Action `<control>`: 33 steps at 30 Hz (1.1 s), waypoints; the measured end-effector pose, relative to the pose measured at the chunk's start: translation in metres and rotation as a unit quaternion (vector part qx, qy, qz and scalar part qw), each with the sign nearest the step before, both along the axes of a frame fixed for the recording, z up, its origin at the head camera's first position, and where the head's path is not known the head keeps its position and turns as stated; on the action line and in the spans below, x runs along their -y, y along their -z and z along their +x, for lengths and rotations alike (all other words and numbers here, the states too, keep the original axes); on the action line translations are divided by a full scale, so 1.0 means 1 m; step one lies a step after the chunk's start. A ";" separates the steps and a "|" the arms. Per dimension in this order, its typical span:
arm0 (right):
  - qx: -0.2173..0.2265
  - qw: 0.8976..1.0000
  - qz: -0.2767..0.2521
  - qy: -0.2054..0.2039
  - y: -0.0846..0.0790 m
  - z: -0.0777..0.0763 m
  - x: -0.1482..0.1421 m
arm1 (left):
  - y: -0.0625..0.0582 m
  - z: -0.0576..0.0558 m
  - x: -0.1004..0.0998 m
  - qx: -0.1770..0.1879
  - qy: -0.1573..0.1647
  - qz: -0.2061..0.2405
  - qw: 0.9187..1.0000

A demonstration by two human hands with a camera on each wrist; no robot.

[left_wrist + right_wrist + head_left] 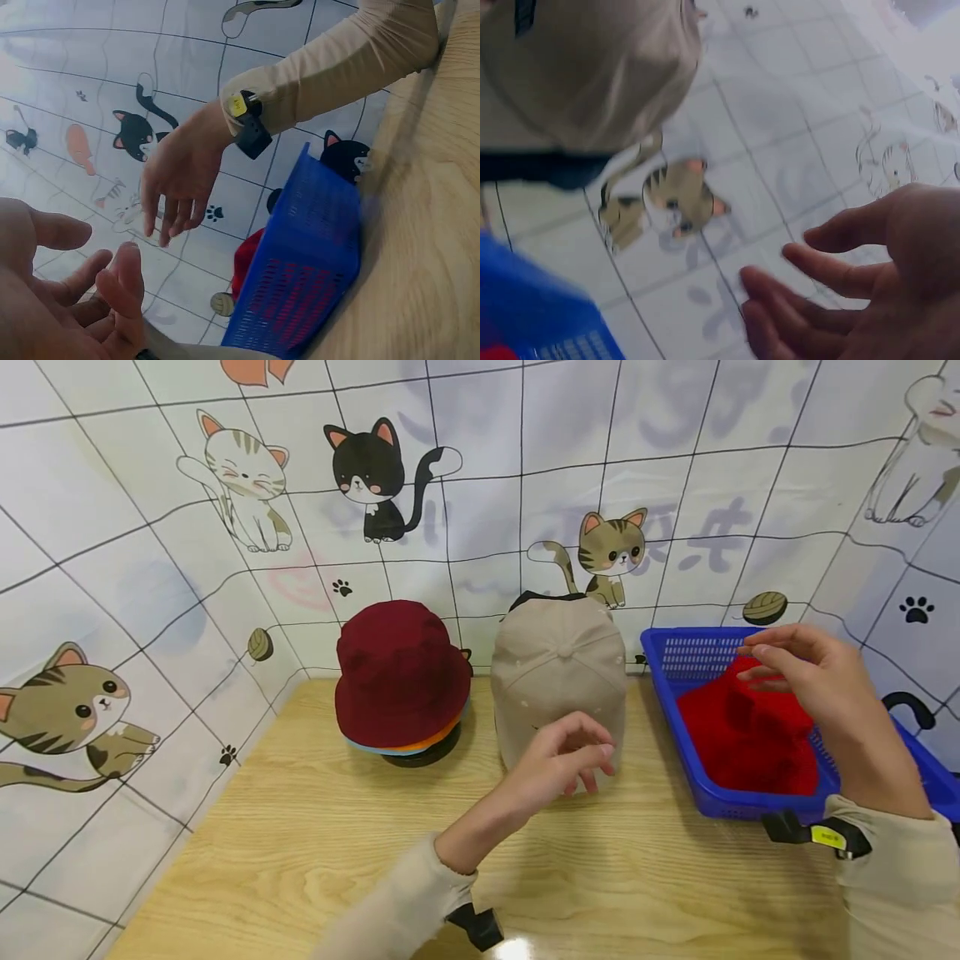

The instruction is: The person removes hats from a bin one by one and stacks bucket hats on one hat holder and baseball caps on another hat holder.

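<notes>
My left hand [562, 760] hovers in front of a beige baseball cap [558, 647], its fingers loosely bent and holding nothing. Behind the cap's top peeks a dark edge, likely another cap under it. Over a blue plastic basket [667, 727] hangs my right hand [817, 677], relaxed and holding nothing. Red fabric [735, 743] lies in the basket, partly behind that hand; its kind is unclear. The left wrist view shows both my left hand [82, 292] and the right hand [184, 176] apart from the basket. The beige cap [592, 75] appears again in the right wrist view.
Left of the cap, a dark red bucket hat [397, 668] sits over orange and light blue brims on a black base [423, 752]. Everything stands on a wood-grain table [300, 852]. A wall sheet with printed cats [487, 443] encloses the back and sides.
</notes>
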State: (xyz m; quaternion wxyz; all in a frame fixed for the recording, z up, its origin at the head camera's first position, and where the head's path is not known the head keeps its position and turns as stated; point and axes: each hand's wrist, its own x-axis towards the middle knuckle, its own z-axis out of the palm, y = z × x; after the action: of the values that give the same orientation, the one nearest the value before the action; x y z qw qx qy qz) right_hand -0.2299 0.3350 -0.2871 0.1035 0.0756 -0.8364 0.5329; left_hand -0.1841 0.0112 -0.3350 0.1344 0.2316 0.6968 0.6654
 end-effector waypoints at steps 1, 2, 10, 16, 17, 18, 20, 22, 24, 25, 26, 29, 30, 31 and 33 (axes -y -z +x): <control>0.011 0.999 0.032 0.008 0.002 -0.003 -0.006 | 0.002 -0.001 -0.004 -0.002 0.001 -0.007 1.000; 0.021 0.998 0.063 0.016 0.004 -0.005 -0.011 | 0.004 -0.002 -0.009 -0.004 0.001 -0.016 1.000; 0.074 0.971 0.219 0.053 0.023 -0.018 -0.039 | 0.021 -0.008 -0.052 -0.030 0.017 -0.117 0.993; 0.137 0.947 0.291 0.016 0.030 -0.025 -0.044 | 0.038 -0.021 -0.083 -0.054 0.020 -0.165 0.985; 0.148 0.944 0.295 0.012 0.030 -0.027 -0.043 | 0.041 -0.023 -0.087 -0.056 0.017 -0.172 0.983; 0.154 0.942 0.299 0.009 0.030 -0.028 -0.042 | 0.044 -0.024 -0.091 -0.053 0.015 -0.175 0.983; 0.159 0.938 0.307 0.006 0.031 -0.030 -0.041 | 0.051 -0.027 -0.097 -0.043 0.010 -0.179 0.983; 0.163 0.933 0.321 0.009 0.031 -0.032 -0.039 | 0.056 -0.028 -0.102 -0.027 0.014 -0.173 0.984; 0.164 0.930 0.330 0.013 0.033 -0.034 -0.039 | 0.061 -0.029 -0.104 -0.009 0.020 -0.163 0.986; 0.167 0.928 0.333 0.014 0.033 -0.034 -0.039 | 0.063 -0.029 -0.105 -0.007 0.023 -0.160 0.987; 0.171 0.926 0.336 0.013 0.034 -0.035 -0.040 | 0.065 -0.029 -0.106 -0.005 0.030 -0.154 0.988; 0.177 0.923 0.341 0.005 0.038 -0.035 -0.042 | 0.067 -0.030 -0.106 0.000 0.041 -0.146 0.988; 0.180 0.923 0.341 0.000 0.039 -0.035 -0.043 | 0.068 -0.031 -0.106 0.000 0.046 -0.145 0.988; 0.182 0.923 0.339 -0.006 0.040 -0.035 -0.043 | 0.069 -0.031 -0.105 0.001 0.051 -0.144 0.988; 0.181 0.924 0.337 -0.009 0.041 -0.034 -0.044 | 0.070 -0.032 -0.105 0.005 0.060 -0.141 0.988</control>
State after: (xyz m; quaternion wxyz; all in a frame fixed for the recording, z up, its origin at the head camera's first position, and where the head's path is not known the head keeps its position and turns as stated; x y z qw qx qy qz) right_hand -0.2639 0.3794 -0.3276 -0.0867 0.0159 -0.9703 0.2251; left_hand -0.2160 0.1161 -0.4050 0.2088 0.2480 0.7678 0.5526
